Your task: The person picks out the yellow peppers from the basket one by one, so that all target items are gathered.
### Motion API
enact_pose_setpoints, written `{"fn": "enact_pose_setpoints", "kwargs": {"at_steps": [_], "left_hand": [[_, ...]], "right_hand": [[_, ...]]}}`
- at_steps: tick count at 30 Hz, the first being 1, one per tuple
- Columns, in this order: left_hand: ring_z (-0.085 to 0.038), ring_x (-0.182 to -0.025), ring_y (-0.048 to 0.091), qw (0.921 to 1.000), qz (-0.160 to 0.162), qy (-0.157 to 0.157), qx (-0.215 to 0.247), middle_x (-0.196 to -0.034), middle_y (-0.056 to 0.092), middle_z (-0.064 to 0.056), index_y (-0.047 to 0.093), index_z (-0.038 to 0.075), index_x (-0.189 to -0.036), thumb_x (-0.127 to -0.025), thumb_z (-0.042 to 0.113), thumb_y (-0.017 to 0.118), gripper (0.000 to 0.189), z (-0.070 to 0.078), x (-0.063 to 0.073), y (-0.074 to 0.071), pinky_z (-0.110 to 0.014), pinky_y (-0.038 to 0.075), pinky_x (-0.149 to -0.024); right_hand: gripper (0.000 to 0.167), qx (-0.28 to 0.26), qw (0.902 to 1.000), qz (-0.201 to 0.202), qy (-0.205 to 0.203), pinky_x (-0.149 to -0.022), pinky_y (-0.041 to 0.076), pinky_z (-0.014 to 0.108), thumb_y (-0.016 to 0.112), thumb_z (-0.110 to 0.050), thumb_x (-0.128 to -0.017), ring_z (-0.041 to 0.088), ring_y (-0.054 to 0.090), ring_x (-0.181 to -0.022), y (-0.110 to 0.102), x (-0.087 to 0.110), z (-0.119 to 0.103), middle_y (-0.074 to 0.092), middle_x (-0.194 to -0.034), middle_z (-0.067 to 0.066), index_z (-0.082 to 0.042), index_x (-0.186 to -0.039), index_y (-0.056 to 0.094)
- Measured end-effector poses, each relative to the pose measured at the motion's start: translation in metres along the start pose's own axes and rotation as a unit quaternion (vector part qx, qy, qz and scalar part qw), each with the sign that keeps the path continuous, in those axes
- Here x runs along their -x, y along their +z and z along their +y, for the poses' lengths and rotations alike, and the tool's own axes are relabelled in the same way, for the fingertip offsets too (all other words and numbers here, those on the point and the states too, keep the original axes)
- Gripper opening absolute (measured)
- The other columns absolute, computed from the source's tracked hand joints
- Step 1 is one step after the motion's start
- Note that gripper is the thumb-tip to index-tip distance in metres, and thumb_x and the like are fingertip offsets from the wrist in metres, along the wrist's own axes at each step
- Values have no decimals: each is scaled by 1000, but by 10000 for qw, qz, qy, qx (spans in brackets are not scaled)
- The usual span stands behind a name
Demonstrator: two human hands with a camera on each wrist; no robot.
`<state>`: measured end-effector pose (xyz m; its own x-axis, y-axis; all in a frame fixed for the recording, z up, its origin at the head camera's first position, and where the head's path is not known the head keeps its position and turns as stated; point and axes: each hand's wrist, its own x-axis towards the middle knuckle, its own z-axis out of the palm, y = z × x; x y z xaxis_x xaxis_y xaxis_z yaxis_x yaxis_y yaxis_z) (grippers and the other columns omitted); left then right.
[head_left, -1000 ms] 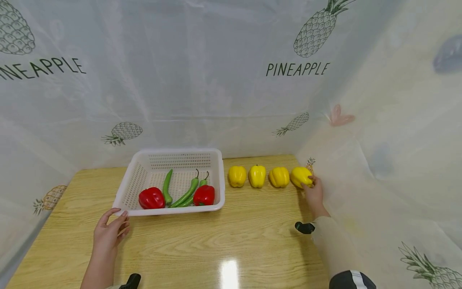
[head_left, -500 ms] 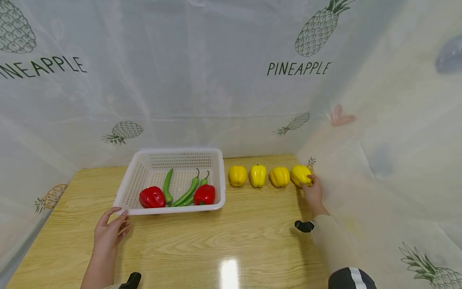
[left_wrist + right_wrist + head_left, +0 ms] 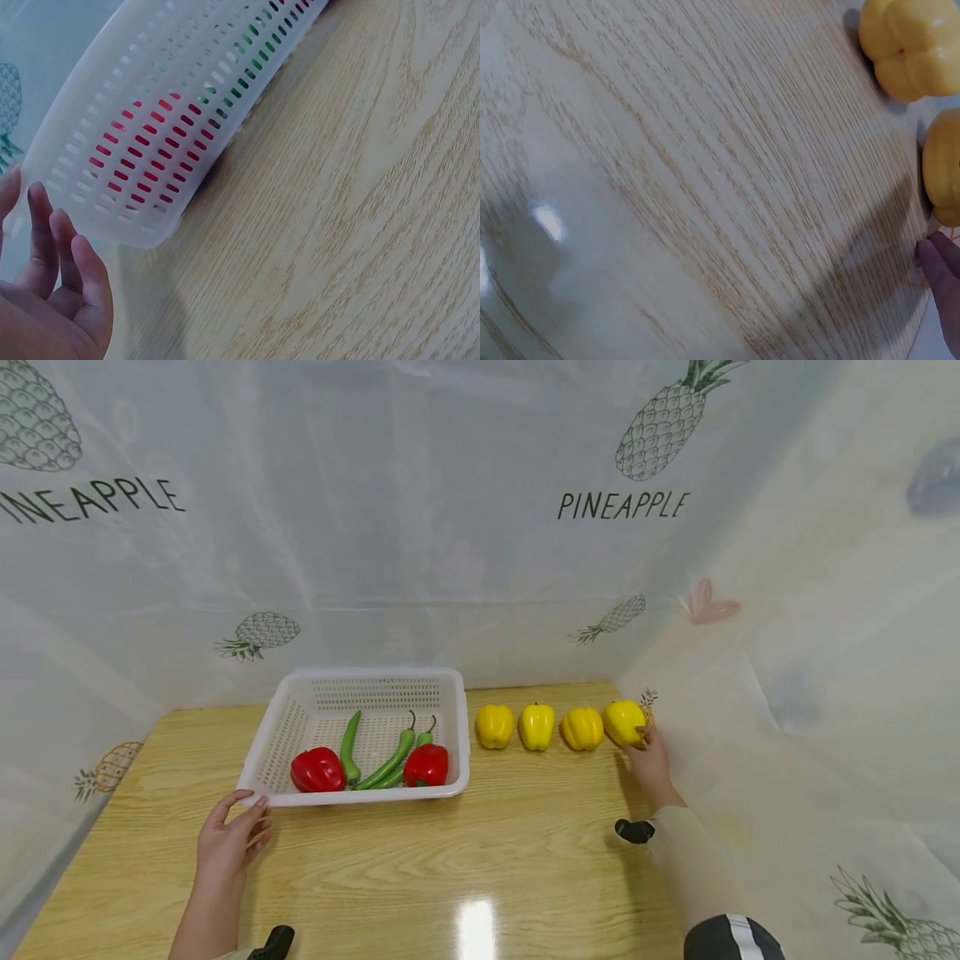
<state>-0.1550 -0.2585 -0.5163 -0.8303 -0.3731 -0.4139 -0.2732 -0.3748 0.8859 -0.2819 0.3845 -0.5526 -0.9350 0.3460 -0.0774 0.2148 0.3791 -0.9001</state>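
Observation:
My left hand (image 3: pixel 228 839) holds the front left corner of a white plastic basket (image 3: pixel 360 799), with thumb and index finger at the rim; its other fingers (image 3: pixel 90 277) hang loosely below in the left wrist view. In the basket lie two red bell peppers (image 3: pixel 318 770) and several green chili peppers (image 3: pixel 348 747). To the right stands a row of yellow bell peppers (image 3: pixel 537 727). My right hand (image 3: pixel 654 770) is at the lower right side of the last yellow bell pepper (image 3: pixel 623 722). In the right wrist view its fingertips (image 3: pixel 928 255) sit just below that pepper, fairly straight, not wrapped round it.
A wooden table (image 3: pixel 450 843) carries everything. A pineapple-print sheet (image 3: pixel 420 527) hangs along the back and both sides, close to the row's right end and my right arm. Light glares off the table's front (image 3: pixel 476 927).
The rightmost yellow bell pepper has shifted slightly backward and left and turned a little. My right fingers have eased off it. My left hand and the basket stay put.

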Motion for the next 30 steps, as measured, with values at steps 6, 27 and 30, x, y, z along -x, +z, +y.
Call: {"fn": "enact_pose_setpoints", "kwargs": {"at_steps": [6, 27, 30], "left_hand": [[-8, -64, 63, 9999, -64, 44, -131, -75, 69, 6, 54, 23, -118, -89, 22, 74, 35, 1, -2, 0, -24, 55, -60], [-3, -70, 63, 9901, -707, 495, -1108, -79, 69, 14, 49, 26, -126, -94, 22, 67, 36, 6, 0, -19, -21, 54, -65], [-4, -71, 62, 9837, -880, 707, -1402, -81, 68, 16, 48, 28, -126, -96, 20, 65, 35, 4, 3, -24, -22, 54, -66]], "right_hand": [[55, 146, 9999, -40, -7, -106, 35, 52, 55, -5, -98, 45, 30, -136, 0, 4, -5, 18, -154, 30, 5, -145, 27], [61, 373, 9962, -688, -388, -100, 39, 56, 58, -15, -99, 50, 36, -128, 2, 29, -14, 21, -151, 33, 5, -146, 27], [63, 587, 9930, -920, -463, -99, 39, 59, 58, -21, -99, 51, 34, -129, 2, 39, -17, 20, -151, 31, 4, -148, 26]]}}
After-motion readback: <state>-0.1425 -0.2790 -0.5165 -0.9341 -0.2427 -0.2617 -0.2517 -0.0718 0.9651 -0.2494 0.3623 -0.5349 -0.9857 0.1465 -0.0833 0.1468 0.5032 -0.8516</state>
